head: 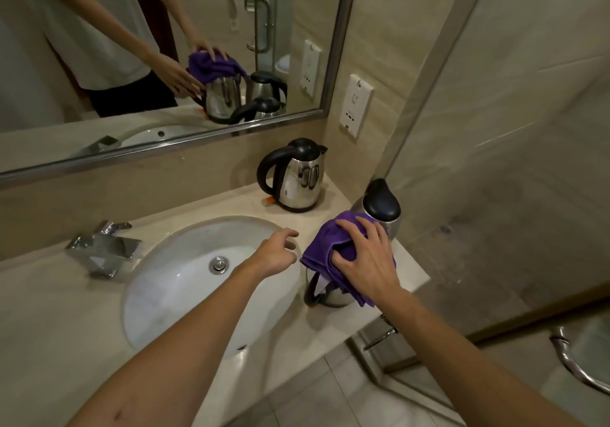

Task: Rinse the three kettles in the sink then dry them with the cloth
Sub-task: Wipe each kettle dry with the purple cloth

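Note:
Three steel kettles with black lids and handles stand on the counter right of the white sink (pixel 158 297). The nearest kettle (pixel 325 291) is mostly covered by a purple cloth (pixel 325 245), and my right hand (pixel 366 255) presses the cloth down on top of it. My left hand (pixel 275 251) hovers over the sink's right rim, fingers loosely curled, holding nothing. A second kettle (pixel 383 208) stands just behind the cloth by the glass wall. The third kettle (pixel 297 177) stands upright at the back near the mirror.
A chrome tap (pixel 102 250) sits at the sink's left. A mirror (pixel 165 46) runs along the back wall, with a white socket (pixel 356 104) to its right. A glass shower partition (pixel 511 162) bounds the counter's right end. The beige counter edge (pixel 297 354) drops to tiled floor.

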The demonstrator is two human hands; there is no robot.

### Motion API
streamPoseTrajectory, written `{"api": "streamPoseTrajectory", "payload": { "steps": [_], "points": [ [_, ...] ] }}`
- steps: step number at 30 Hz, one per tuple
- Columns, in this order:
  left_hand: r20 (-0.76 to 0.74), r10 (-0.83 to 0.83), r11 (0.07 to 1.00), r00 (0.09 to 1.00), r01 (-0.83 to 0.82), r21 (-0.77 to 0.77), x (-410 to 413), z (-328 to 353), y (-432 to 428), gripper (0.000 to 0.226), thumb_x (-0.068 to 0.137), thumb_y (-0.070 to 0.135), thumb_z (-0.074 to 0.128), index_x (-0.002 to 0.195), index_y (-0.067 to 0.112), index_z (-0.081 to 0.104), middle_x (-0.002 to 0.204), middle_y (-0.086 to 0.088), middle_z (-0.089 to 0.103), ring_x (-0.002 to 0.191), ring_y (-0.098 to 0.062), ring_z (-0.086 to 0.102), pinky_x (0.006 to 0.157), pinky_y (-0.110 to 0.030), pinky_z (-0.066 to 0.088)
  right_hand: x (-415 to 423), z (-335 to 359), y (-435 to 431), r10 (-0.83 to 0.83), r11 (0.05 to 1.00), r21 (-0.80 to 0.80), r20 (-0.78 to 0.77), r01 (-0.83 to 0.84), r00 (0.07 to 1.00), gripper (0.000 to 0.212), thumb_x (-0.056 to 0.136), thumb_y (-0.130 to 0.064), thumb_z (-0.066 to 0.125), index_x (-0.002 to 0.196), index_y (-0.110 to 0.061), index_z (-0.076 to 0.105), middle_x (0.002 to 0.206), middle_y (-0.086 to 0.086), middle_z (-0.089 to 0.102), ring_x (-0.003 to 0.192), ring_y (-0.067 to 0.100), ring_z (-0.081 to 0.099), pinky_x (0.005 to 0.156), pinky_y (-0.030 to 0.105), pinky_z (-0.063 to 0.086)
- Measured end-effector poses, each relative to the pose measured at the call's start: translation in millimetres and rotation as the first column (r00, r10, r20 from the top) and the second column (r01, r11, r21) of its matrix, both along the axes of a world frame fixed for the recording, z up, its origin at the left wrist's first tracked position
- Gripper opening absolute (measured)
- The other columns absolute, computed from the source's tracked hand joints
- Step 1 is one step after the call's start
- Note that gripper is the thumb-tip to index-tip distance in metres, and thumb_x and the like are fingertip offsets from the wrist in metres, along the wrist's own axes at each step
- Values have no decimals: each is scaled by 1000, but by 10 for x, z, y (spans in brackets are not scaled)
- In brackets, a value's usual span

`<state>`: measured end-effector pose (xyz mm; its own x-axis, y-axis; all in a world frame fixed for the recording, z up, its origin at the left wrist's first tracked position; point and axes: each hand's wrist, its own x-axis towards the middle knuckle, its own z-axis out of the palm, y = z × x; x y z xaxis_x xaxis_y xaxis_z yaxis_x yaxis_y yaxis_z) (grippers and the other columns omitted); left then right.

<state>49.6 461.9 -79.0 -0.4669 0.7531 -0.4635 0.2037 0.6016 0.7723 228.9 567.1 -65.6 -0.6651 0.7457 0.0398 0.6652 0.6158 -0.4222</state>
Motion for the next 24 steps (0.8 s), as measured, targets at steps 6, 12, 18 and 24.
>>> {"api": "streamPoseTrajectory", "payload": {
  "steps": [6,12,18,24],
  "points": [
    [56,-22,1000,998,23,-16,56,-26,-125,65,88,-4,57,145,24,42,135,-5,56,117,-20,55,90,-30,48,148,16,-229,-9,999,-42,14,10,1000,68,81,-61,65,143,-43,41,161,-2,19,151,29,14,120,55,30],
    [231,-73,995,970,88,-53,146,39,-120,60,85,4,56,139,27,46,118,1,68,100,-14,68,80,-31,50,79,-13,-476,-166,984,-99,-182,150,969,58,76,-41,81,127,-35,55,156,-5,21,147,23,21,117,48,37],
    [372,68,997,926,-72,-2,248,47,-60,47,91,-2,45,131,20,53,92,-9,68,75,-24,68,68,-35,54,91,-269,-971,-487,863,-375,-440,338,754,58,73,-28,86,121,-34,54,147,-3,27,126,14,40,104,27,43],
    [247,-28,999,969,22,26,282,134,8,40,91,4,57,124,27,50,101,-6,70,92,-25,69,88,-42,54,24,-226,-911,-672,707,-625,-447,331,591,86,80,-21,81,149,-37,33,153,-5,23,128,15,41,93,26,38]
  ]
}}
